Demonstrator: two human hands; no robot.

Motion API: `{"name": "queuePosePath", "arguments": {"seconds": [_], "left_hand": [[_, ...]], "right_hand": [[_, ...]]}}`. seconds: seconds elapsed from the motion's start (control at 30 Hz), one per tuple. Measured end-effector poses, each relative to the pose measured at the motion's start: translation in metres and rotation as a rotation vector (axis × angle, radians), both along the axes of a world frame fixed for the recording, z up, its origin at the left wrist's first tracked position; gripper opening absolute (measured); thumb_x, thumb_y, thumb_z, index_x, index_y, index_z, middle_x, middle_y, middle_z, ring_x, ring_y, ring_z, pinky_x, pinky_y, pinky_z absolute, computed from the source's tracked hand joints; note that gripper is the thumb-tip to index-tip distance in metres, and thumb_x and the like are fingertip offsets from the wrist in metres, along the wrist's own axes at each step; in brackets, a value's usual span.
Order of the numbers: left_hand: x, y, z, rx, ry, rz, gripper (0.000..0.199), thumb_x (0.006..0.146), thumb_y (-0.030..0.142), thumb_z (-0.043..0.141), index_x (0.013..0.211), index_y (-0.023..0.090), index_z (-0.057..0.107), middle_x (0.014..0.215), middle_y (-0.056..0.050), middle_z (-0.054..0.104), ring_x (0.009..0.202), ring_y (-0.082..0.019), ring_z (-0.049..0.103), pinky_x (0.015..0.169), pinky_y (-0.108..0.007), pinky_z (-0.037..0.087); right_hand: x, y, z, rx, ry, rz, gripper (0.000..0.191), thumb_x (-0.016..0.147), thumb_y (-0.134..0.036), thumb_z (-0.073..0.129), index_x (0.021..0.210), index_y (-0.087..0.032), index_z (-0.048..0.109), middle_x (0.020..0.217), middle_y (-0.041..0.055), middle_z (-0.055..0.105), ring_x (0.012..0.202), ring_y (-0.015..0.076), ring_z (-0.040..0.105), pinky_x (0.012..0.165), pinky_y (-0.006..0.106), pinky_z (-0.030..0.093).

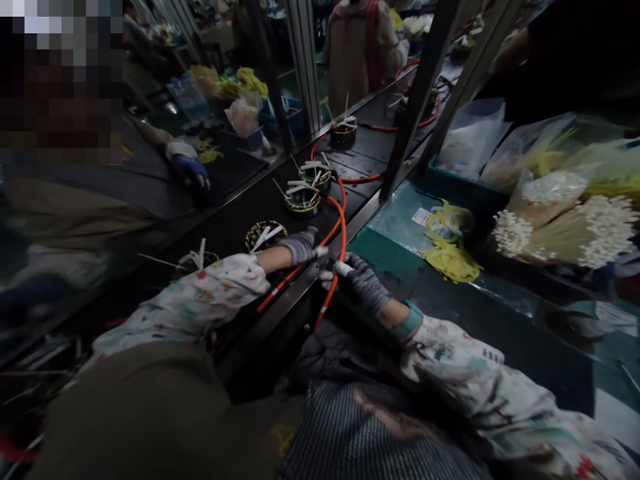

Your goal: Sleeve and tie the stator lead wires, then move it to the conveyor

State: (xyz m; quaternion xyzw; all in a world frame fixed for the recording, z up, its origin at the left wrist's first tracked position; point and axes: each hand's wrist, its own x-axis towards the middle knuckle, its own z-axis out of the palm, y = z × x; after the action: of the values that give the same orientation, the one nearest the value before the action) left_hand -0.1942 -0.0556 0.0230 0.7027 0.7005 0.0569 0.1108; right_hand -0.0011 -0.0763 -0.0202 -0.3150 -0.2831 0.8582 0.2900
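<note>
My left hand [301, 248], in a grey striped glove with white fingertips, reaches over the dark conveyor. Its fingers and thumb lie around one orange cable [336, 230], which runs under the hand to a loose end at lower left. My right hand [367, 283], gloved alike, pinches a second orange cable [343, 200] by the conveyor's near edge; that cable's end hangs below the fingers. Both cables lead to ring-shaped wound coils with white sleeves, like motor stators: one coil [301, 200] and another coil [316, 175] just behind it. A further coil [267, 235] sits beyond my left wrist.
A metal rail [360, 217] edges the conveyor, and a dark post [420, 93] rises beside it. On the right bench lie yellow strips [453, 257] and a bundle of white-tipped sleeves [570, 227]. Across the conveyor is another person's blue-gloved hand [193, 172].
</note>
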Motion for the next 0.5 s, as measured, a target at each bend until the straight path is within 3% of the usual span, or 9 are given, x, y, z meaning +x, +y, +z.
{"name": "queuePosePath", "arguments": {"seconds": [0.1, 0.23, 0.37, 0.43, 0.5], "left_hand": [[0.008, -0.012, -0.015, -0.104, -0.012, 0.089, 0.030, 0.103, 0.018, 0.071, 0.132, 0.008, 0.070, 0.130, -0.015, 0.076, 0.116, -0.025, 0.075, 0.106, -0.043, 0.063], [0.013, -0.020, 0.006, -0.147, -0.120, 0.094, 0.030, 0.105, 0.018, 0.059, 0.132, 0.008, 0.069, 0.123, -0.013, 0.080, 0.110, -0.022, 0.077, 0.105, -0.036, 0.062], [0.011, -0.065, 0.038, -0.112, -0.504, 0.036, 0.045, 0.115, 0.025, 0.034, 0.153, 0.020, 0.057, 0.131, -0.011, 0.079, 0.111, -0.018, 0.078, 0.100, -0.033, 0.065], [0.007, -0.096, 0.046, -0.057, -0.686, -0.002, 0.047, 0.113, 0.027, 0.036, 0.155, 0.023, 0.057, 0.136, -0.012, 0.076, 0.120, -0.019, 0.076, 0.107, -0.037, 0.064], [0.002, -0.123, 0.045, -0.016, -0.651, -0.032, 0.049, 0.106, 0.033, 0.055, 0.154, 0.025, 0.058, 0.140, -0.012, 0.074, 0.128, -0.023, 0.074, 0.113, -0.041, 0.062]], "right_hand": [[-0.006, -0.004, -0.006, -0.043, -0.005, -0.004, 0.049, 0.074, -0.029, 0.095, 0.104, -0.024, 0.056, 0.093, -0.0024, 0.074, 0.081, 0.0133, 0.076, 0.074, 0.029, 0.070], [-0.011, -0.009, -0.002, -0.086, -0.024, -0.027, 0.045, 0.078, -0.029, 0.093, 0.100, -0.024, 0.055, 0.092, -0.0039, 0.071, 0.086, 0.0135, 0.075, 0.074, 0.031, 0.072], [-0.012, 0.000, 0.030, 0.002, 0.112, 0.003, 0.038, 0.087, -0.035, 0.088, 0.108, -0.024, 0.059, 0.101, -0.0003, 0.075, 0.091, 0.0162, 0.076, 0.078, 0.036, 0.074], [-0.017, 0.006, 0.048, 0.054, 0.156, 0.076, 0.034, 0.088, -0.030, 0.086, 0.108, -0.023, 0.059, 0.100, 0.0007, 0.076, 0.090, 0.0168, 0.077, 0.079, 0.035, 0.073], [-0.030, 0.010, 0.059, 0.070, 0.130, 0.136, 0.033, 0.086, -0.023, 0.084, 0.105, -0.024, 0.057, 0.094, -0.0017, 0.074, 0.086, 0.0160, 0.076, 0.077, 0.034, 0.072]]}}
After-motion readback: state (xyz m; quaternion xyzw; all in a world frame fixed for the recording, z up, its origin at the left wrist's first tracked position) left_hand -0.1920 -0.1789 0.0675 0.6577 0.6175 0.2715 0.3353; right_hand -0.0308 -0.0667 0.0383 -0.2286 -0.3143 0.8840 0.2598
